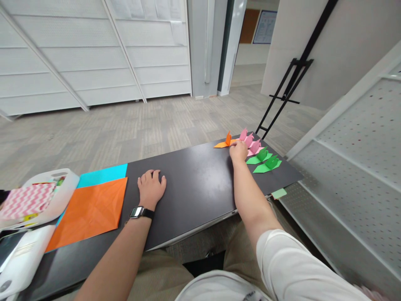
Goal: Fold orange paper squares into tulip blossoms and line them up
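My left hand [151,188] lies flat on the dark table [188,184], fingers spread, holding nothing. Reaching to the far right part of the table, my right hand [239,151] has its fingers closed at the right end of an orange origami figure [226,143]; the fingertips are partly hidden. This folded figure has a flat pointed end and an upright middle. Close beside that hand stand several pink origami figures [255,147], partly covered by it. Two green origami figures, the nearer one [268,164] and the farther one [260,156], sit to their front right.
At left, an orange sheet [90,209] overlaps a blue sheet [103,174]. A white basket [70,184] with a pink zigzag-patterned item [28,200] and a white case [28,263] are farther left. A black easel [283,98] and perforated panel [354,167] stand right.
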A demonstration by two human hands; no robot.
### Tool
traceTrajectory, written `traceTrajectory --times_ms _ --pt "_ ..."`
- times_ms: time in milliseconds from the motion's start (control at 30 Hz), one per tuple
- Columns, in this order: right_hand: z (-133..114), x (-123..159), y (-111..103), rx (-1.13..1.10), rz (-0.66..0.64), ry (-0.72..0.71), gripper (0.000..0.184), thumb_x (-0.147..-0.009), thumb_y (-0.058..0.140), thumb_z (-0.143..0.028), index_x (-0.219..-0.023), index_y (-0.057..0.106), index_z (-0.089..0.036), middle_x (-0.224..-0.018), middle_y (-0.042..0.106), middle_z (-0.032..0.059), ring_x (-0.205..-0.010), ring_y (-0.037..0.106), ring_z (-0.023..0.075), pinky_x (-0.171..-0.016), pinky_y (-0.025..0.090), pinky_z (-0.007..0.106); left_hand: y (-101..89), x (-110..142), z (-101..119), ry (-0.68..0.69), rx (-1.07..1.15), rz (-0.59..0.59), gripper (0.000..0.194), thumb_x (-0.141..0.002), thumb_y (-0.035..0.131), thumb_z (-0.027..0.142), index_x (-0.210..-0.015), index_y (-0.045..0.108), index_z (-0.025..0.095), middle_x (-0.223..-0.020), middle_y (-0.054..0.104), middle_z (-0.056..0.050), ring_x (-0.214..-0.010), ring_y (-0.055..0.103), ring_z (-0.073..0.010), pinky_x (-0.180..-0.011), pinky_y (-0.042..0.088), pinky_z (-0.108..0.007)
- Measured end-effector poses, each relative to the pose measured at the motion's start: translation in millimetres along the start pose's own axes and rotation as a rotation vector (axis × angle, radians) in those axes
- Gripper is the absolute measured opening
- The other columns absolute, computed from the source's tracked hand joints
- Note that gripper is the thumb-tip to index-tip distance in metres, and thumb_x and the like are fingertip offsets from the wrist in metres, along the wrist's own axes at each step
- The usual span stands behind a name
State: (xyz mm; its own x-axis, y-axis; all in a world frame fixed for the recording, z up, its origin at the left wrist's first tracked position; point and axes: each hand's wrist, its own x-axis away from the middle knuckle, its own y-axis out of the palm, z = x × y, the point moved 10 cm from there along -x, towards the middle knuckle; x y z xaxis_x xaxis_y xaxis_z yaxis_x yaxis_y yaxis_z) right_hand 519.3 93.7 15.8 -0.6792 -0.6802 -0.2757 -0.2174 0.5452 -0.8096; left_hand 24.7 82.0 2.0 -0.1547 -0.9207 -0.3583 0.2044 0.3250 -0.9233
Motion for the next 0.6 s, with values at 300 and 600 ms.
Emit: traceTrajectory --times_ms 300,600 --pt "-43 27 45 0.276 -0.273 -0.142 0.042 -0.097 0.055 -0.026 -0.131 0.077 -0.037 -0.134 0.067 0.0127 -0.123 0.059 0.0315 -0.104 0.044 0.049 -2.6 0 0 -0.012 0.017 0.003 0.042 -0.100 0.053 0.038 -0.133 0.070 0.017 -0.137 0.063 -0.019 -0.127 0.057 -0.0387 -0.118 0.037 -0.062" --pt "-40 26 43 0.312 -0.279 -0.137 0.040 -0.099 0.053 -0.030 -0.129 0.079 -0.039 -0.134 0.067 0.0120 -0.122 0.061 0.0321 -0.102 0.046 0.049 0.7 0 -1 -0.011 0.019 0.003 0.042 -0.100 0.053 0.038 -0.134 0.069 0.018 -0.138 0.062 -0.019 -0.128 0.056 -0.0385 -0.118 0.037 -0.062"
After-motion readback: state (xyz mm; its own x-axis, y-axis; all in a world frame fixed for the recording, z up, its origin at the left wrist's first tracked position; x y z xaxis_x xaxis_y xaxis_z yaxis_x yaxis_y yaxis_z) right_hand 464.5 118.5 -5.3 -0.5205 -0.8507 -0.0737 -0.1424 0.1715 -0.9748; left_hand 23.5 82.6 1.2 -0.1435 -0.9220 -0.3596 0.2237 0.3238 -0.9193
